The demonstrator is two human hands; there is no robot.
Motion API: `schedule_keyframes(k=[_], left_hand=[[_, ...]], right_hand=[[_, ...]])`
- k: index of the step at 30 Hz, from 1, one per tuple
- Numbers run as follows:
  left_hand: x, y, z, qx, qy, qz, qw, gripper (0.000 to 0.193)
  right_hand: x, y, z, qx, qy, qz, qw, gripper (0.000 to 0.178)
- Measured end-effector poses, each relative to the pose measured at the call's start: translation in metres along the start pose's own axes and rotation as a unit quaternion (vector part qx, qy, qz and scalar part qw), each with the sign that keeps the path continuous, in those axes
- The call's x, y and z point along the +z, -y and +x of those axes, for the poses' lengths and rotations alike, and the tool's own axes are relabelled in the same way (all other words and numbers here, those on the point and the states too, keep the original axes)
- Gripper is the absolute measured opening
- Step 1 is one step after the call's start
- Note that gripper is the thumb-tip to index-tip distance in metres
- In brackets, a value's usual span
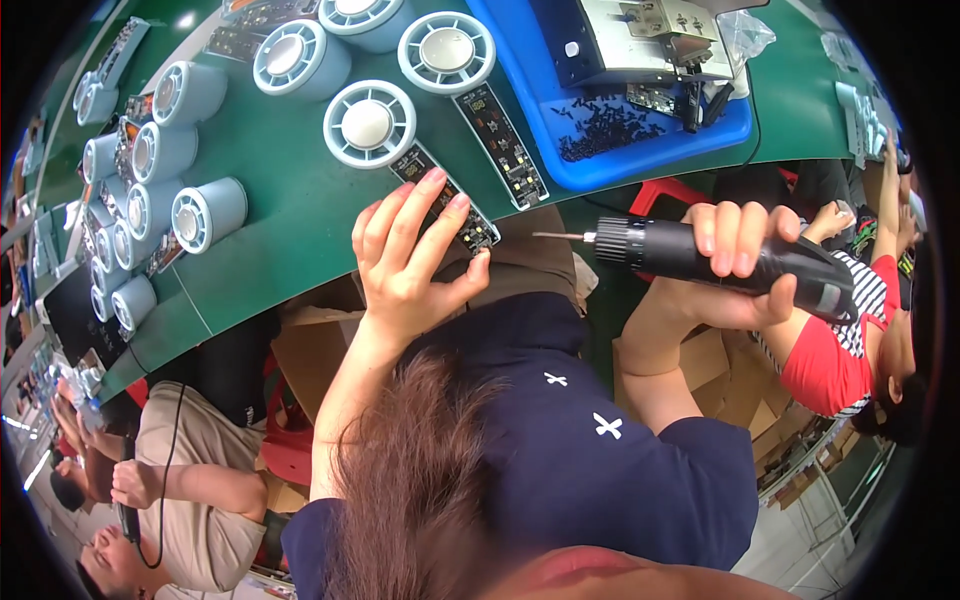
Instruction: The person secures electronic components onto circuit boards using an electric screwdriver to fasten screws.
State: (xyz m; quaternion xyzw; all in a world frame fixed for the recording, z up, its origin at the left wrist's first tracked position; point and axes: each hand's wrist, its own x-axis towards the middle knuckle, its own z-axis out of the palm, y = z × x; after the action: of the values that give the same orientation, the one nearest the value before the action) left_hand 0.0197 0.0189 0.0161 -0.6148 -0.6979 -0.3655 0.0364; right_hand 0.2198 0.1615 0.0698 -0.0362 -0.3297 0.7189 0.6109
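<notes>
My left hand (400, 265) lies over a black circuit board strip (478, 236) near the table's front edge. Its fingertips rest on the strip and the thumb presses by the lower end. A light-blue round fan-like housing (367, 122) with a pale domed centre sits at the strip's far end. In my right hand (745, 255) is a black electric screwdriver (665, 250), held level; its thin bit points left, apart from the board. Just right of the held strip lies a second circuit board strip (503, 150), below another light-blue housing (447, 50).
A blue tray (640, 165) holds many small black screws (605, 125) and a metal screw feeder machine (640, 40). More light-blue housings (160, 150) stand along the left of the green table (270, 200). Co-workers sit on both sides, one holding a dark tool on a cord.
</notes>
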Motion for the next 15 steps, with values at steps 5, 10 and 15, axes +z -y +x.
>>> schedule_keyframes(k=[5, 10, 15], left_hand=[[-0.009, 0.004, -0.003, 0.005, -0.011, -0.024, 1.000, 0.043], [-0.021, 0.002, 0.006, 0.006, -0.014, -0.065, 0.998, 0.042], [-0.019, 0.006, -0.001, 0.001, -0.038, -0.091, 0.995, 0.042]], right_hand=[[0.010, 0.010, -0.001, -0.004, 0.115, -0.089, 0.989, 0.038], [0.027, -0.007, -0.014, 0.041, 0.176, -0.070, 0.981, 0.038], [0.028, -0.031, -0.021, 0.078, 0.163, -0.069, 0.981, 0.038]])
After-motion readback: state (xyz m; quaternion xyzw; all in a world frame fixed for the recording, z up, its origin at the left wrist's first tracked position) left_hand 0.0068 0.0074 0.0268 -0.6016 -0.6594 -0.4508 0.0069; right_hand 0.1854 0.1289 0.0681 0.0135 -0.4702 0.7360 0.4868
